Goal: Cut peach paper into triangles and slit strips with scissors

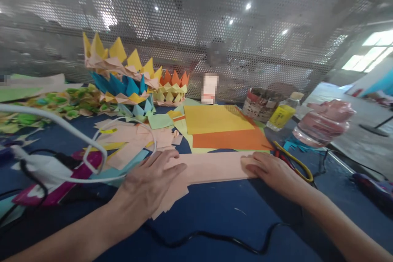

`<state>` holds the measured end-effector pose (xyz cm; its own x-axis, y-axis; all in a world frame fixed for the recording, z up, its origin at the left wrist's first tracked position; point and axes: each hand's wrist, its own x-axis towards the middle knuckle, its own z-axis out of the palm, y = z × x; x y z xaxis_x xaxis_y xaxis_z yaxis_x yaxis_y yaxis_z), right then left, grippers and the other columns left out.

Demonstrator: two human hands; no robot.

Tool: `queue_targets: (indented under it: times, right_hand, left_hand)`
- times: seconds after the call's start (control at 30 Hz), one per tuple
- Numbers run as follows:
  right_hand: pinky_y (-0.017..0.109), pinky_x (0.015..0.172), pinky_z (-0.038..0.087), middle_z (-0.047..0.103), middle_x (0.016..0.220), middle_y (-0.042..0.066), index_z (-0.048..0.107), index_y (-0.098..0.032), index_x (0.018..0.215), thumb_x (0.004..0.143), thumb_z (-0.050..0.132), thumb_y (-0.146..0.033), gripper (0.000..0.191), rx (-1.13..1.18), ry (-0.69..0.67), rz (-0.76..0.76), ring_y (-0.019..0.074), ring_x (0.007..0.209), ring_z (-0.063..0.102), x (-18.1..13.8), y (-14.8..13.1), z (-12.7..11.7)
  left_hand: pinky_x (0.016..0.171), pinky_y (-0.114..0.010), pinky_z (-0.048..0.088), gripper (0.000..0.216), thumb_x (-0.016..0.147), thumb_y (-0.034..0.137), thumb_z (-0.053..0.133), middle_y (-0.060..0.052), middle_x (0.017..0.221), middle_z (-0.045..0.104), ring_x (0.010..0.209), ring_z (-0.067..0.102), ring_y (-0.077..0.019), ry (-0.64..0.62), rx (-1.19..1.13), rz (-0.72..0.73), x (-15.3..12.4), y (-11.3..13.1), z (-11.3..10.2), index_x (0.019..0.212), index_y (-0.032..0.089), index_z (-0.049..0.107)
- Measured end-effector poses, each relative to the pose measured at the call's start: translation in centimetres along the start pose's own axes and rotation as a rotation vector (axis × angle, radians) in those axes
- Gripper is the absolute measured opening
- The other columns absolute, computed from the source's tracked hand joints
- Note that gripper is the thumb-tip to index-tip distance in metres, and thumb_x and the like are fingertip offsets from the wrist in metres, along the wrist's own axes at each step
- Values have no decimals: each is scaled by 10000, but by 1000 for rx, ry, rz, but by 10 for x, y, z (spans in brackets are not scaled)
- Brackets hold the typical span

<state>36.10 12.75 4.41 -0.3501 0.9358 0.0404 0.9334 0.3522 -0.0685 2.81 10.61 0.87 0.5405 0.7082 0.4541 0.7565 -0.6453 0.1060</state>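
Note:
A folded strip of pale pink paper [215, 167] lies crosswise on the blue table in front of me. My left hand [150, 182] rests flat on its left end, fingers stretched out and thumb pointing right. Several more pale pink sheets [172, 201] stick out in a fanned stack beneath that hand. At the strip's right end, my right hand [265, 168] has its fingers and thumb closed over the paper. Just behind the strip lie an orange sheet [230, 140] and a yellow sheet [217, 119], partly overlapping.
Folded paper crowns [119, 67] stand at the back left. Paper scraps [135, 139] and a magenta tool [58, 182] with a white cable [61, 120] lie left. Yellow-handled scissors [302, 168], a bottle of yellow liquid [284, 112] and a pink container [322, 125] are right. A black cord [211, 235] crosses the front.

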Motion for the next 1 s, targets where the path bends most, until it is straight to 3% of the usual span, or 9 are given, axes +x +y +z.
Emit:
queue_targets:
  times: [0.1, 0.23, 0.43, 0.6, 0.8, 1.0]
  right_hand:
    - [334, 752, 456, 662, 930, 80, 574, -216, 912, 913, 358, -334, 246, 29, -14, 6, 232, 886, 613, -1, 0, 0]
    - [330, 767, 443, 656, 953, 72, 589, -217, 985, 924, 358, -335, 267, 48, -11, 0, 225, 915, 603, -2, 4, 4]
    - [328, 759, 442, 658, 945, 71, 588, -214, 988, 933, 356, -359, 279, 61, -3, 3, 226, 905, 606, -2, 8, 7]
    - [322, 735, 445, 659, 917, 58, 578, -216, 925, 921, 363, -321, 239, 39, 15, -3, 222, 886, 616, -2, 9, 8]
    - [329, 704, 445, 658, 892, 63, 560, -207, 871, 919, 359, -337, 243, 51, 15, 8, 228, 851, 617, -2, 6, 5]
    - [325, 710, 444, 661, 908, 66, 574, -216, 876, 915, 380, -342, 235, 67, 21, 12, 223, 855, 615, -2, 5, 4]
  left_hand:
    - [893, -452, 394, 450, 812, 55, 420, -96, 1258, 475, 1139, 444, -283, -32, 32, 169, 0, -3, 6, 1183, 285, 528]
    - [947, -383, 371, 579, 788, 49, 466, -72, 1284, 507, 1142, 446, -235, -217, -67, 380, 3, -7, 13, 1316, 278, 413]
    - [918, -373, 388, 689, 783, 54, 477, -77, 1251, 518, 1071, 468, -229, -313, -35, 325, 11, -1, 10, 1402, 278, 274]
    - [925, -392, 381, 709, 746, 65, 546, -80, 1251, 492, 1077, 446, -243, -390, 9, 335, 20, 6, 2, 1377, 293, 317]
    - [854, -346, 422, 574, 785, 36, 486, -79, 1161, 527, 1010, 489, -212, -404, 4, 342, 30, 11, -8, 1296, 292, 434]
    - [789, -336, 450, 519, 741, 4, 459, -107, 1086, 568, 925, 527, -220, -420, -16, 396, 35, 19, -12, 1222, 195, 497]
